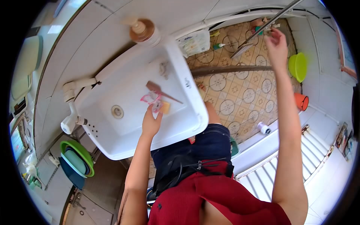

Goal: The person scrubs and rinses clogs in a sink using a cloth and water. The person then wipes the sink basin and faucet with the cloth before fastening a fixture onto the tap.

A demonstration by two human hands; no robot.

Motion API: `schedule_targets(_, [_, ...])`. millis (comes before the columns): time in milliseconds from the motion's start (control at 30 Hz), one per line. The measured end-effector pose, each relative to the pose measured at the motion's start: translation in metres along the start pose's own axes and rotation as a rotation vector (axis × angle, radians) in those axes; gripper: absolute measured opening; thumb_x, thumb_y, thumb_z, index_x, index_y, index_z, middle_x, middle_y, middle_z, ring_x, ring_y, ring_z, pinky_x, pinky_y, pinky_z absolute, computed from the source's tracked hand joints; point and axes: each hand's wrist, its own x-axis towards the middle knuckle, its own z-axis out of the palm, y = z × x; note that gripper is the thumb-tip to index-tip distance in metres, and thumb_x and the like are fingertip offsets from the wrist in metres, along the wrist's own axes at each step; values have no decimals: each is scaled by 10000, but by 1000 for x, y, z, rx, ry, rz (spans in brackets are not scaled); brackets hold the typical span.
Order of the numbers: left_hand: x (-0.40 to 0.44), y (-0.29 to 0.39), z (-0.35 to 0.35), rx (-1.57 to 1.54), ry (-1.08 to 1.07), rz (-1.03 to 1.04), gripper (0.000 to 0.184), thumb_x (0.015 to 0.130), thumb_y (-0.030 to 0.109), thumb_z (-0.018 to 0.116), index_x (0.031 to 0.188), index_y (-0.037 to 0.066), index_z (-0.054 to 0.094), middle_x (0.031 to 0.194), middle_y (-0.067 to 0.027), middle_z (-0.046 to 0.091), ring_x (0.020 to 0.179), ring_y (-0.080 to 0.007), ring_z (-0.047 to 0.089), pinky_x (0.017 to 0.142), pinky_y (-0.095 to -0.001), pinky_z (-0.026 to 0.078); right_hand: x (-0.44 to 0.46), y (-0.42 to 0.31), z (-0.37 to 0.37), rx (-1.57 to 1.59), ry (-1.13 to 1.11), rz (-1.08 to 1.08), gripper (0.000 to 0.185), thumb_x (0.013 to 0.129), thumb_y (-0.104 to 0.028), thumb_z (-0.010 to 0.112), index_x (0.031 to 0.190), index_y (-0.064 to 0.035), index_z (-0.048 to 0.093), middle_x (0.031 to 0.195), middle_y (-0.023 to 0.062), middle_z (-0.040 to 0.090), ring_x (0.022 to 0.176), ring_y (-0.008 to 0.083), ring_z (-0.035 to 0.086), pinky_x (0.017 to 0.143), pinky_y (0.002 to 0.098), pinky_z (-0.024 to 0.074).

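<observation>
In the white sink point(127, 143), my left hand point(152, 122) has its fingers closed on a pink and white wrapper point(151, 98). A yellow sponge-like block point(165, 107) lies right beside those fingers. Just beyond the wrapper is a brown, pointed object point(165, 93), and a small greyish item point(163, 70) sits near the sink's far side. My right hand point(276, 43) is raised at the upper right, near a metal rod point(279, 15), with its fingers curled. Whether it touches or holds anything there cannot be made out.
A pump bottle point(143, 32) stands behind the sink, and a white faucet point(71, 108) is at its left. Green basins point(83, 157) hang at the lower left. A lime basin point(298, 67), an orange bucket point(301, 101) and a white bottle point(263, 128) are on the right.
</observation>
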Motion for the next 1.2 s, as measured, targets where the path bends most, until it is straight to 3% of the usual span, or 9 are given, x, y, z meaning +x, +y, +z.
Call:
schedule_targets(100, [-9, 14, 23, -26, 60, 37, 560, 882, 314, 579, 1287, -41, 427, 1224, -264, 530, 1160, -384, 500, 978, -386, 388, 96, 47, -32, -390, 16, 112, 683, 718, -242, 742, 1212, 97, 416, 1031, 176, 591, 876, 202, 609, 771, 335, 491])
schedule_targets(200, [-20, 36, 33, -188, 91, -58, 523, 893, 315, 566, 1261, -39, 455, 1223, -264, 528, 1165, -377, 497, 983, -389, 384, 196, 135, -43, -418, -108, 148, 848, 683, -414, 757, 1258, 113, 423, 1224, 275, 518, 1137, 322, 519, 936, 368, 419])
schedule_targets(333, [-38, 45, 52, -188, 200, -233, 440, 901, 298, 558, 1185, -35, 518, 1167, -243, 565, 1117, -376, 526, 957, -393, 402, 296, 234, -27, -581, -231, -72, 742, 739, -327, 751, 1263, 105, 450, 1285, 200, 509, 1181, 292, 491, 975, 364, 400])
schedule_targets(400, [-46, 50, 50, -241, 306, -231, 394, 896, 284, 562, 1136, -28, 548, 1109, -227, 591, 1058, -370, 554, 921, -397, 423, 306, 247, -29, -84, -10, 160, 628, 764, -202, 756, 1259, 59, 470, 1269, 196, 516, 1114, 278, 534, 920, 348, 464])
schedule_targets(500, [-49, 56, 51, -198, 434, -138, 327, 876, 247, 580, 1072, -14, 574, 1032, -206, 611, 977, -361, 579, 862, -405, 448, 381, 394, -39, -280, 163, 86, 556, 798, -262, 724, 1220, 40, 524, 1229, 175, 561, 1110, 291, 552, 948, 356, 461])
schedule_targets(767, [-46, 58, 64, -53, 432, -22, 212, 828, 193, 611, 942, 15, 596, 929, -162, 622, 885, -340, 588, 776, -420, 468, 215, 243, -59, -455, 50, 8, 403, 848, -403, 660, 958, -15, 666, 1003, 115, 670, 959, 200, 611, 821, 333, 468])
schedule_targets(833, [-47, 58, 62, -46, 417, 7, 208, 826, 192, 612, 938, 17, 597, 926, -157, 624, 883, -336, 588, 773, -420, 468, 177, 250, -84, -78, -123, 178, 419, 865, -442, 624, 841, -24, 639, 917, 86, 668, 884, 146, 589, 806, 307, 444])
schedule_targets(900, [-47, 59, 60, -32, 376, 42, 202, 826, 190, 613, 935, 20, 599, 928, -151, 625, 883, -332, 589, 771, -419, 469, 109, 155, -78, -409, -158, 149, 438, 892, -447, 587, 765, -28, 590, 880, 73, 652, 830, 124, 553, 811, 294, 421])
schedule_targets(1200, [-50, 49, 43, -204, 244, 201, 202, 812, 201, 625, 910, 25, 612, 900, -135, 631, 887, -318, 592, 767, -421, 469, -29, -19, -122, -72, 17, 102, 378, 971, -320, 486, 814, 9, 584, 878, 121, 652, 824, 164, 589, 847, 314, 450])
